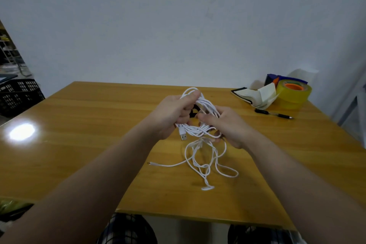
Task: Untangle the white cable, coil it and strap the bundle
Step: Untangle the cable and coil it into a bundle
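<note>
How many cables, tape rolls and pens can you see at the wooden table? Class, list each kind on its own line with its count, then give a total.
White cable: 1
Tape roll: 1
Pen: 1
Total: 3

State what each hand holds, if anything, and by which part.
Both hold the white cable: the left hand grips the coil's left side, the right hand its right side.

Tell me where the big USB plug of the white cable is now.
In the head view, the silver-tipped white USB plug hangs near the centre, just under the left hand, above the yellow wooden table.
</note>
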`<state>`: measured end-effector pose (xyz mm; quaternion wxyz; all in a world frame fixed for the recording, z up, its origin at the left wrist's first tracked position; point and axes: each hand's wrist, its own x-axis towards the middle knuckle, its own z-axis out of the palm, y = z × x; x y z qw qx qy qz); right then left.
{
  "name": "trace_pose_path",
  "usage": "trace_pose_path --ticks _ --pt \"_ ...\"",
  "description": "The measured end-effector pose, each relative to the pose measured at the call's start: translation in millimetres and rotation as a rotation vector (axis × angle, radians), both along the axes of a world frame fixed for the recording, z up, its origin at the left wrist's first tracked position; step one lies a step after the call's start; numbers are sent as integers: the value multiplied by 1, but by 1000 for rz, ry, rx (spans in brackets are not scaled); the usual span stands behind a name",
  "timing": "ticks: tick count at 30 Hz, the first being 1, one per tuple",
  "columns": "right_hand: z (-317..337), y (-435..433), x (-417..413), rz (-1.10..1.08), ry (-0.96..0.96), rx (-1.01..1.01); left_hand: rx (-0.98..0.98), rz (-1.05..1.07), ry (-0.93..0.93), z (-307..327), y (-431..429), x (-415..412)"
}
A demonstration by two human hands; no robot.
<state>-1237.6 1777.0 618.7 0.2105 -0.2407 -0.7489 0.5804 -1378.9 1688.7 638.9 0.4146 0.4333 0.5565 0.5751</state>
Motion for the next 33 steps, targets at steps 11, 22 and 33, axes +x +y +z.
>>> trace_pose_path --ticks 11,22,33 --pt "5 24 26 -87 22 252 31 375 -232 -18 -8 -22" --pt "-9 38 33 -349 114 -38 99 540 -429 -28 -16 -50" --pt "-30 41 6 -757 273 -67 155 665 -356 -29 -4 -19"
